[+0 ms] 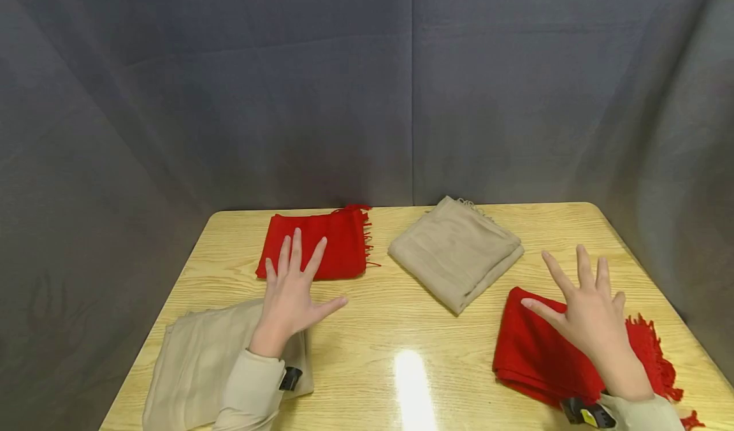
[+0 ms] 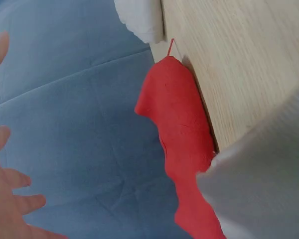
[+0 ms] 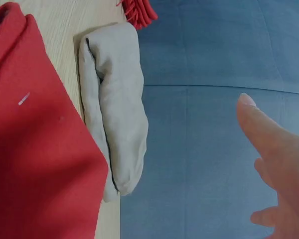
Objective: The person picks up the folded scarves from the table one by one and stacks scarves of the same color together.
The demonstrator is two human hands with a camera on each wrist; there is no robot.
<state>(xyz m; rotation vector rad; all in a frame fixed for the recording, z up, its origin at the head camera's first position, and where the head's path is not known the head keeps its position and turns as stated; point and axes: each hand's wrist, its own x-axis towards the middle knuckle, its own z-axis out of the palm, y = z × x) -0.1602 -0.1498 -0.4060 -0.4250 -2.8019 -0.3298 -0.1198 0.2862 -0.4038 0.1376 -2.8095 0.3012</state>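
In the head view my left hand is raised with fingers spread and holds nothing. Behind its fingertips lies a folded red scarf with fringe on its right side; below it, partly hidden by my forearm, is a folded beige scarf. My right hand, also spread and empty, hovers above a second folded red scarf, whose fringe points right. Another folded beige scarf lies turned at an angle at the back, between the two hands. Both wrist views show the fingers apart from the cloths.
All four cloths lie on a light wooden table with rounded far corners. A grey-blue curtain hangs behind the table and along both sides. Each wrist carries a dark strapped device under a pale sleeve.
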